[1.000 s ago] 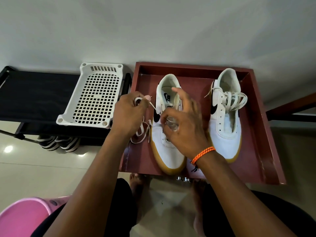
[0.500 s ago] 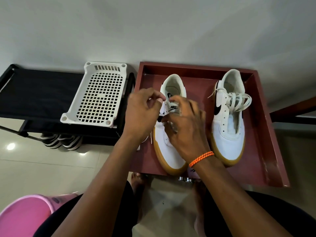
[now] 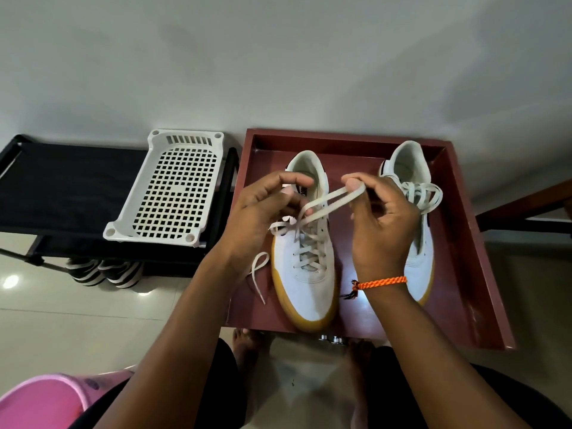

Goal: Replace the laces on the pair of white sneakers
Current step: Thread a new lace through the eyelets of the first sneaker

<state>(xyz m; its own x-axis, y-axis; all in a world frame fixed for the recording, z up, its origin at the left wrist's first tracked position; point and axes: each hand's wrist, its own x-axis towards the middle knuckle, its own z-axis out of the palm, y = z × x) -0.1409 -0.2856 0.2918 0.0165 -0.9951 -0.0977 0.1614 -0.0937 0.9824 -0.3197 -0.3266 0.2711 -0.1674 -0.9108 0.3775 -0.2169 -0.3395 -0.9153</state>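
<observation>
Soft, even indoor light, a small glare spot on the glossy floor tiles point(image 3: 10, 281), wide-angle bending at the edges.

Both forearms reached forward. Left hand point(image 3: 263, 205) curled, fingers pinched together. Right hand point(image 3: 382, 218) raised, thumb and forefinger pinched, orange braided bracelet point(image 3: 380, 282) on wrist.

Two white gum-soled sneakers point(image 3: 305, 274) point(image 3: 418, 258) lie side by side in a shallow red-brown wooden tray point(image 3: 483, 274). To the tray's left, a white perforated plastic basket point(image 3: 173, 187) rests on a black fabric rack point(image 3: 62, 187), above striped sandals point(image 3: 102, 272). A pink plastic tub point(image 3: 40, 400) sits nearest, at left.
</observation>
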